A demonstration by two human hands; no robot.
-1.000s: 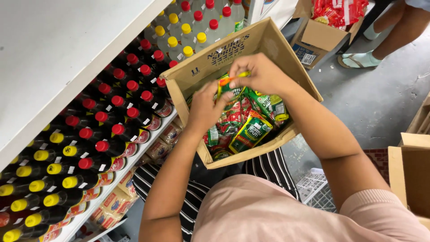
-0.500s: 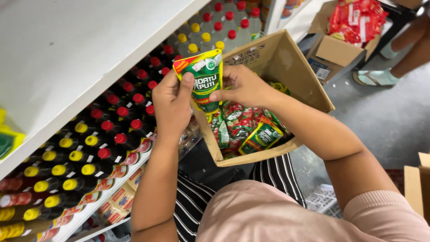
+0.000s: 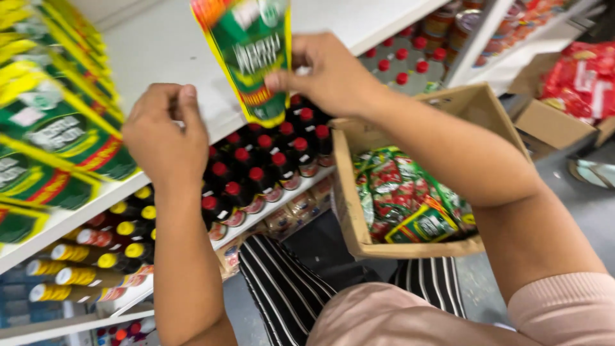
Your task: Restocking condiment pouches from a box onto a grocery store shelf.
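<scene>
A: Behind and above the grip, what is filling the frame?

B: A white shelf (image 3: 160, 51) is running behind the raised pouch, its left end carrying a row of green and yellow pouches (image 3: 57, 128). Below the grip, dark bottles with red caps (image 3: 256, 173) are standing in rows, and yellow-capped bottles (image 3: 122, 230) are sitting lower and to the left.

A: And to the lower right of the grip?

B: An open cardboard box (image 3: 359, 237) is resting on the person's lap, holding more green and red pouches (image 3: 410, 198).

A: What is the right hand doing?

B: The right hand (image 3: 327, 74) is pinching a green and yellow pouch (image 3: 253, 57) by its right edge, fingers closed on it, so the pouch is hanging upright in front of the shelf edge.

A: And the left hand?

B: The left hand (image 3: 163, 134) is hovering just left of the pouch, fingers curled loosely, holding nothing and not touching it.
</scene>
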